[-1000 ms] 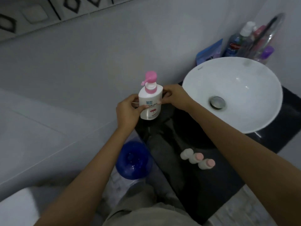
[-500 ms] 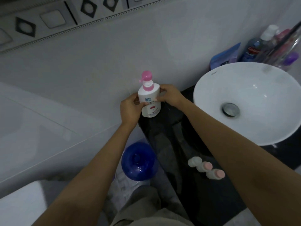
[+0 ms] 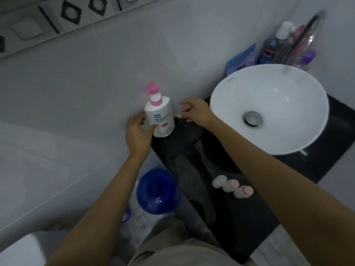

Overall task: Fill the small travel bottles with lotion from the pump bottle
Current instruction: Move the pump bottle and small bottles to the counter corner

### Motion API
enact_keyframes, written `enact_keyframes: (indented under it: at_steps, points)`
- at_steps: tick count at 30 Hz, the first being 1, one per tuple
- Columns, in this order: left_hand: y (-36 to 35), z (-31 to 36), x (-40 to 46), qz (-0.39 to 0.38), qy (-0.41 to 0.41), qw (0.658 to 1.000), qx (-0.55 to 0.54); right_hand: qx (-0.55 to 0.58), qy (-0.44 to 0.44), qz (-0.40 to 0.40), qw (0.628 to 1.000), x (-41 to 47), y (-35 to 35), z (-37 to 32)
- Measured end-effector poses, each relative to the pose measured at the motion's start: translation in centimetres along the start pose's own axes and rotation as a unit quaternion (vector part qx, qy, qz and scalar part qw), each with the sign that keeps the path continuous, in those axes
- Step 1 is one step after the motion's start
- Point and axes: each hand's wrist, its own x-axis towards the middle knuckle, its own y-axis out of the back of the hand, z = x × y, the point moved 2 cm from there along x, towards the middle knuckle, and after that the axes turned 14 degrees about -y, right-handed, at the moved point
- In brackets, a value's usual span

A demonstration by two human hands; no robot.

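A white pump bottle [image 3: 160, 116] with a pink pump head stands upright at the far left corner of the black counter [image 3: 192, 160], against the wall. My left hand [image 3: 137, 133] is at its left side, thumb touching the lower body, fingers loose. My right hand [image 3: 194, 111] hovers just right of the bottle with fingers spread, apart from it. Three small travel bottles [image 3: 232, 186] stand in a row near the counter's front, one with a white cap, two with pink caps, under my right forearm.
A white round basin [image 3: 269, 108] sits on the counter to the right, with a tap and several toiletry bottles [image 3: 276, 47] behind it. A blue water jug [image 3: 157, 191] stands on the floor below the counter's left edge.
Both hands held the pump bottle before. The right hand has come off it and opened; the left has loosened to a light touch. The bottle now stands on the counter corner.
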Motion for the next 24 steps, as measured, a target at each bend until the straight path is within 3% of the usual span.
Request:
enact_keyframes:
  at_steps: [2, 4, 7, 10, 15, 19, 24]
  points:
    - [0.1, 0.8, -1.9, 0.065, 0.003, 0.998, -0.006, 0.022, -0.004, 0.019, 1.0, -2.9, 1.5, 1.3]
    - [-0.6, 2.3, -4.0, 0.065, -0.035, 0.996, -0.053, 0.039, 0.002, 0.06, 0.997, -6.8, 3.1, 3.4]
    - [-2.9, 5.2, -7.0, -0.092, -0.076, 0.982, -0.145, 0.033, -0.017, 0.152, 0.988, -13.4, 4.8, 7.3]
    - [-5.5, 7.3, -9.7, -0.277, -0.123, 0.936, -0.178, -0.011, -0.045, 0.235, 0.971, -18.2, 5.1, 11.8]
    - [-9.0, 7.1, -12.4, -0.458, -0.138, 0.865, -0.15, -0.297, -0.043, 0.247, 0.922, -18.7, 3.4, 17.1]
    - [-10.1, 7.0, -13.0, -0.479, -0.16, 0.853, -0.13, -0.385, -0.035, 0.219, 0.896, -17.4, 2.1, 17.7]
    - [-10.5, 7.4, -13.2, -0.458, -0.17, 0.863, -0.132, -0.421, -0.062, 0.209, 0.88, -16.9, 1.6, 17.7]
